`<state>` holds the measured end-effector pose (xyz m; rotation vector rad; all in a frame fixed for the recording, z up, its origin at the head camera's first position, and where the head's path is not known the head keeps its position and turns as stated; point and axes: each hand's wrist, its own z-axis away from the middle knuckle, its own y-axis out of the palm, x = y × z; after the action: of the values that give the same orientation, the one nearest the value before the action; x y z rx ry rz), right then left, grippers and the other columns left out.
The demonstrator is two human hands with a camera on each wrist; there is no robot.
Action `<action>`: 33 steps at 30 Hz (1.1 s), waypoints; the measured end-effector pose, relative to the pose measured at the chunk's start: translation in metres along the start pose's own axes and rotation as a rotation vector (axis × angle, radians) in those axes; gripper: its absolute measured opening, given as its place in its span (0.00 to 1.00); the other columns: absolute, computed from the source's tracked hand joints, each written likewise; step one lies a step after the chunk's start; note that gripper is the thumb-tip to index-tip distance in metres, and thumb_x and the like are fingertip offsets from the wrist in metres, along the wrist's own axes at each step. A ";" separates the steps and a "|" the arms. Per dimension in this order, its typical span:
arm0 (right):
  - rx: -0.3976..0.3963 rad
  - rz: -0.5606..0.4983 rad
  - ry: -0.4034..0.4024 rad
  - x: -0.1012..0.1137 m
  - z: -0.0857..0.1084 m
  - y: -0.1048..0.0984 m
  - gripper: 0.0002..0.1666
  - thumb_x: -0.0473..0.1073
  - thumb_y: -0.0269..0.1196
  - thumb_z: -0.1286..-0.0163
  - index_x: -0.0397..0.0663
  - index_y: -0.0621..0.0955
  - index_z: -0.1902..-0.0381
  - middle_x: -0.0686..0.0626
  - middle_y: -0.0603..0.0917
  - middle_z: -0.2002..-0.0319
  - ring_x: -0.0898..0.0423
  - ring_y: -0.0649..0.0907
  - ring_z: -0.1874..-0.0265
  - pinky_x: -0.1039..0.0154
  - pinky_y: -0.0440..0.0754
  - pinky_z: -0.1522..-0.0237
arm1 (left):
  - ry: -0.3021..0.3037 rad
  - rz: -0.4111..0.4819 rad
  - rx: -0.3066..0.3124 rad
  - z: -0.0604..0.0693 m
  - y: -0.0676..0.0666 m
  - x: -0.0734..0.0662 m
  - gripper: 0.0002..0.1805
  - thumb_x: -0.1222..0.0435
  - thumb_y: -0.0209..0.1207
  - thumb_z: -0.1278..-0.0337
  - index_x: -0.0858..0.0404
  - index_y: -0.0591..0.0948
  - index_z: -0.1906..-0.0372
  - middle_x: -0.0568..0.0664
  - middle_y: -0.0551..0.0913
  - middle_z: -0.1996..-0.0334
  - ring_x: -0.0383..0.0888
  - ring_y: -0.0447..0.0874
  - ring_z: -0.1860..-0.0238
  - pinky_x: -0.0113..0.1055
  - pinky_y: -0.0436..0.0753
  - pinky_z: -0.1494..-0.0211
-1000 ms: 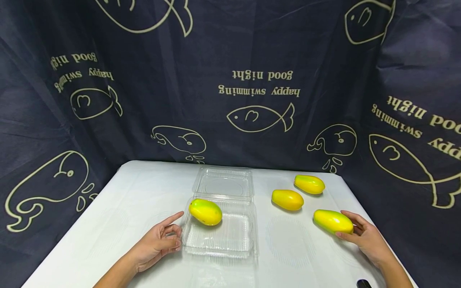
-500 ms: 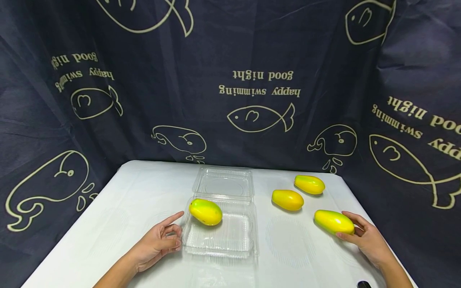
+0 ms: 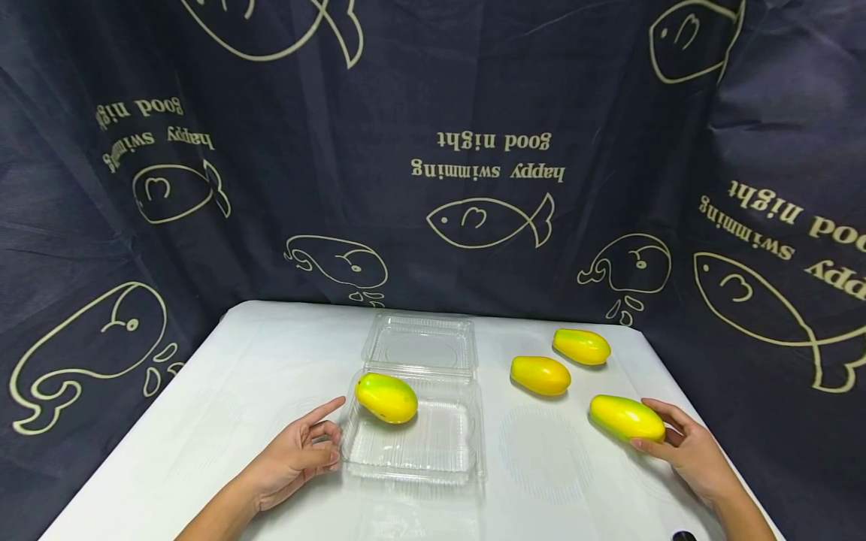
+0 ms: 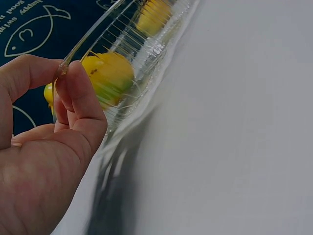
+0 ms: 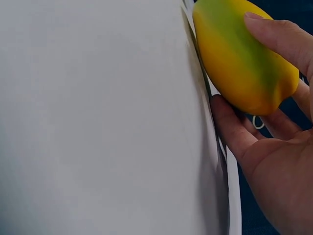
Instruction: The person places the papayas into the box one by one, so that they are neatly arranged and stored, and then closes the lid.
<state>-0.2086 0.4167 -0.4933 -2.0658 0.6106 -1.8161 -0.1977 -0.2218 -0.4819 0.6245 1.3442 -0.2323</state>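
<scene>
My left hand [image 3: 292, 458] is at the left side of an opened clear plastic clamshell box [image 3: 443, 443]. In the left wrist view, its thumb and a finger pinch the box's rim [image 4: 66, 66]. One yellow-green papaya [image 3: 387, 399] lies in the box's base, toward the back left; the lid [image 3: 421, 347] lies folded back behind. Over at the right, my right hand [image 3: 693, 454] grips the near end of another papaya [image 3: 621, 417]. The right wrist view has the thumb on one side of that papaya [image 5: 239, 54] and fingers beneath; some fingertips are hidden.
Two more papayas, one nearer [image 3: 540, 376] and one farther [image 3: 582, 346], lie on the white table [image 3: 271, 361] right of the box. A small black object [image 3: 684, 536] shows at the bottom edge. Dark printed cloth [image 3: 487, 270] hangs around the table's back and sides.
Almost nothing moves. The right hand and its papaya shift only very slightly, while the left hand, the box and the other papayas stay where they were.
</scene>
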 end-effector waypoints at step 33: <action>0.044 -0.050 0.005 0.014 0.009 0.013 0.48 0.36 0.76 0.41 0.34 0.67 0.26 0.83 0.72 0.46 0.82 0.78 0.51 0.76 0.84 0.55 | 0.000 -0.001 0.001 0.001 0.001 -0.001 0.52 0.79 0.57 0.34 0.62 0.36 0.17 0.42 0.73 0.56 0.33 0.81 0.63 0.29 0.86 0.51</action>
<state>-0.1998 0.3987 -0.4893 -2.0662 0.5206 -1.8452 -0.1968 -0.2219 -0.4807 0.6240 1.3442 -0.2339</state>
